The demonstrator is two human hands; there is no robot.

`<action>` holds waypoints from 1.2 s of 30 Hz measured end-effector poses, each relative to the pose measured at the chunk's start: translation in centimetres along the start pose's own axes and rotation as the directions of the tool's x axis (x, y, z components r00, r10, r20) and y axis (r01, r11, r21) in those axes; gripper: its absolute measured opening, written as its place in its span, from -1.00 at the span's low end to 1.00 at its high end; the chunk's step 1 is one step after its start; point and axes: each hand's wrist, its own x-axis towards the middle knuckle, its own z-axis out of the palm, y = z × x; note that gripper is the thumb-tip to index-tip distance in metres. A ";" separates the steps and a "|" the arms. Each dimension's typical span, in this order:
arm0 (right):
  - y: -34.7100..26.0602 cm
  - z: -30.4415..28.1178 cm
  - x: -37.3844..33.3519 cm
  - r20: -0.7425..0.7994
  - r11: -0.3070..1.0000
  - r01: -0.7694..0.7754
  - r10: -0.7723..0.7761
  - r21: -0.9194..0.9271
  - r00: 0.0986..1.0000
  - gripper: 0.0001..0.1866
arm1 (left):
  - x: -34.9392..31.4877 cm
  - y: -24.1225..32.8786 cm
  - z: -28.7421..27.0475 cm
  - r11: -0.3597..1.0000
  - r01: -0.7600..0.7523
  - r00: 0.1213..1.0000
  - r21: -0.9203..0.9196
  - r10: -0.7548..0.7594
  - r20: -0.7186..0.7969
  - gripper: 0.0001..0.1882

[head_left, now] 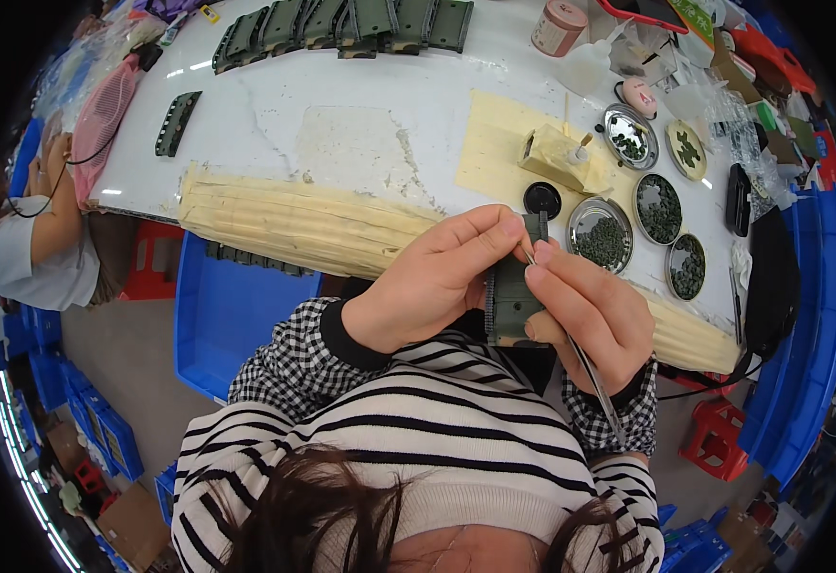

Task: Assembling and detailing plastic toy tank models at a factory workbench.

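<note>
Bent inward at the near edge of the counter [246, 129], the left hand [427, 277] curls closed on the green piece [510, 304], thumb and forefinger pinched near its top, while the right hand [604, 310] closes around slim metal tweezers [587, 366]. The green piece sits between them at that edge, partly covered; the tweezers' tips and the left hand's lower fingers are hard to make out.
</note>
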 end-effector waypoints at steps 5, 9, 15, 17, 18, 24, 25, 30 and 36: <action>-0.3 -0.2 0.3 0.001 1.000 -0.015 0.015 0.021 1.000 -0.73 | 0.0 -0.1 -0.1 0.999 0.008 1.000 0.032 -0.008 0.010 -0.74; 0.3 0.0 -0.2 -0.084 0.964 -0.171 0.192 0.204 0.978 -0.82 | -0.5 0.8 0.2 0.999 0.042 0.998 -0.027 -0.040 0.055 -0.77; 3.3 2.0 -1.5 -0.121 0.755 -0.503 0.596 0.420 0.794 -0.88 | -1.4 1.7 -0.6 0.986 -0.132 0.991 0.106 0.132 0.005 -0.11; 3.9 2.7 -1.5 -0.138 0.804 -0.504 0.564 0.315 0.814 -0.88 | -1.4 1.3 -1.2 0.972 -0.216 0.975 0.092 0.221 -0.039 -0.14; 4.0 2.9 -1.3 -0.151 0.824 -0.506 0.551 0.256 0.821 -0.89 | -1.5 1.3 -1.2 0.970 -0.223 0.972 0.097 0.229 -0.055 -0.15; 4.4 3.4 -1.2 -0.169 0.863 -0.493 0.505 0.111 0.846 -0.90 | -1.7 1.6 -1.5 0.959 -0.251 0.957 0.129 0.266 -0.115 -0.20; 4.4 3.4 -1.2 -0.167 0.869 -0.485 0.495 0.100 0.853 -0.90 | -1.6 1.6 -1.4 0.957 -0.258 0.954 0.130 0.274 -0.122 -0.22; 4.4 3.2 -1.2 -0.151 0.855 -0.496 0.516 0.151 0.843 -0.88 | -1.5 1.7 -1.2 0.952 -0.285 0.938 0.110 0.301 -0.173 -0.29; 1.3 1.1 -0.8 -0.095 0.726 -0.388 0.526 0.568 0.845 -0.78 | -1.1 1.6 -1.3 0.940 -0.338 0.912 0.040 0.338 -0.233 -0.42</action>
